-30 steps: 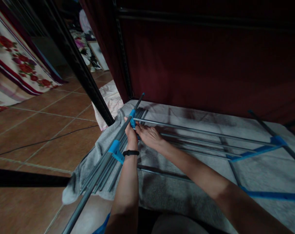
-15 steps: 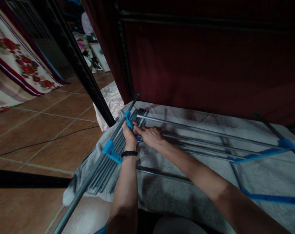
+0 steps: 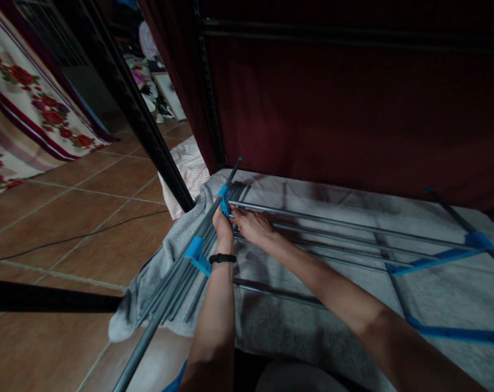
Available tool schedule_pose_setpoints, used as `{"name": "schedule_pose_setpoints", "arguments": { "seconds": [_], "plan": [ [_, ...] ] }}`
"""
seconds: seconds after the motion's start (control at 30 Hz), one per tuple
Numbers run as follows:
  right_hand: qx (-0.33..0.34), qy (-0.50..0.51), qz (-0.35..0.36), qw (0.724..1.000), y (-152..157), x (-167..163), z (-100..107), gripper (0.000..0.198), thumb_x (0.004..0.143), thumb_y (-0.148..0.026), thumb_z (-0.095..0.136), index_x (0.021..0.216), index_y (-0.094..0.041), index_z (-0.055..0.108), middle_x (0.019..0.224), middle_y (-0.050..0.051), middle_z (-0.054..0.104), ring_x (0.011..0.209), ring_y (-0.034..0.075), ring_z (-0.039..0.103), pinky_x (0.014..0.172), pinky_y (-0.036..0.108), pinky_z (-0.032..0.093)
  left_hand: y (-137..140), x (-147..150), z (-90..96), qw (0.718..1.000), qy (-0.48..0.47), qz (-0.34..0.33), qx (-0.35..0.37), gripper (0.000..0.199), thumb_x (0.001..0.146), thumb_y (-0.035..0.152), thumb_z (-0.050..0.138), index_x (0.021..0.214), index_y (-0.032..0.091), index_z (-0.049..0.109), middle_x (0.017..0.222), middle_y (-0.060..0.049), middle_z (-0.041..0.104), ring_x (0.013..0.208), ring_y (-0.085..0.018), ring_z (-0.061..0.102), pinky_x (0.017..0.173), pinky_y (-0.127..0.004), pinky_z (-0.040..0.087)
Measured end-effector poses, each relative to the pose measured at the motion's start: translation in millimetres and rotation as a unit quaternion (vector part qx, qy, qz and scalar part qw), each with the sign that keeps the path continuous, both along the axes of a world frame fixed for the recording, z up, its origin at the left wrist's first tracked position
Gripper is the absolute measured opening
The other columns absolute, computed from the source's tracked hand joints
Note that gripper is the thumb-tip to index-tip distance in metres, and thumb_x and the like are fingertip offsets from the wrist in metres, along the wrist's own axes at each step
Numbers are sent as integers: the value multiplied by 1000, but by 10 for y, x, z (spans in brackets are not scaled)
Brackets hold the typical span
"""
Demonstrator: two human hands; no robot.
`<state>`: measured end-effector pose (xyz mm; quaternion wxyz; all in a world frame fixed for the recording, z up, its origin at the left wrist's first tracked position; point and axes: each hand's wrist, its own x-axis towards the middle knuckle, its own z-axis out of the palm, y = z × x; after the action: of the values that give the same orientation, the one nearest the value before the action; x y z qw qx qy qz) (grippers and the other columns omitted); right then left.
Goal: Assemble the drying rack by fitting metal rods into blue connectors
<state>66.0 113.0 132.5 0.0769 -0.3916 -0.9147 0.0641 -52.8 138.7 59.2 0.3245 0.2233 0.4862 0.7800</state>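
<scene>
My left hand (image 3: 223, 226), with a black band at the wrist, is closed around a blue plastic bracket (image 3: 224, 200) on a long grey metal pole (image 3: 169, 286). A second blue bracket (image 3: 196, 253) sits lower on that pole. Right beside it, my right hand (image 3: 253, 226) has its fingers bent around the end of a thin metal rod (image 3: 304, 231), against the bracket; the fingertips are partly hidden. Just above runs another rod (image 3: 332, 220), its left end at the bracket. Both rods lead right to a long blue bracket (image 3: 430, 262).
Loose metal tubes (image 3: 181, 294) lie bundled under the pole on a grey blanket (image 3: 279, 326). Black frame posts (image 3: 149, 130) stand at the left, and a dark red curtain (image 3: 332, 109) hangs behind. A blue end piece (image 3: 463, 333) lies at the right. A cable (image 3: 79, 235) crosses the tiled floor.
The pole with its blue brackets has shifted right, toward the rods, together with my left hand. The top rod's left end now meets the upper bracket; my right fingers have curled in.
</scene>
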Motion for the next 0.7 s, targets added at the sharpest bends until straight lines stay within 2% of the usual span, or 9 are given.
{"name": "schedule_pose_setpoints", "arguments": {
  "seconds": [0.2, 0.37, 0.53, 0.7],
  "plan": [
    [9, 6, 19, 1000, 21, 5, -20, 39, 108, -28, 29, 131, -19, 59, 133, 9, 68, 111, 23, 69, 93, 36, 55, -35, 24, 54, 1000, -2, -12, -21, 60, 82, 78, 55, 65, 21, 55, 61, 0, 54, 52, -11, 46, 50, -27, 39],
    [7, 1, 25, 1000, 8, 4, -16, 37, 107, -25, 32, 130, -18, 60, 133, 10, 68, 112, 23, 69, 93, 38, 55, -36, 32, 70, 1000, -1, 0, -19, 58, 82, 76, 57, 64, 21, 53, 61, 1, 52, 53, -11, 45, 50, -26, 39],
    [17, 4, 28, 999, 19, -8, -37, 40, 105, -18, 32, 136, -17, 56, 141, 13, 63, 119, 22, 66, 98, 37, 54, 11, 12, 45, 999, 13, 36, 6, 54, 84, 70, 60, 63, 22, 47, 62, 4, 45, 58, -10, 43, 60, -25, 45],
    [14, -1, 20, 1000, 43, -34, -84, 39, 105, -21, 33, 138, -18, 55, 148, 15, 57, 120, 23, 66, 99, 38, 54, 53, -33, -31, 999, 22, 42, 4, 51, 85, 66, 61, 63, 23, 44, 64, 5, 43, 64, -11, 46, 69, -25, 48]
  ]
}}
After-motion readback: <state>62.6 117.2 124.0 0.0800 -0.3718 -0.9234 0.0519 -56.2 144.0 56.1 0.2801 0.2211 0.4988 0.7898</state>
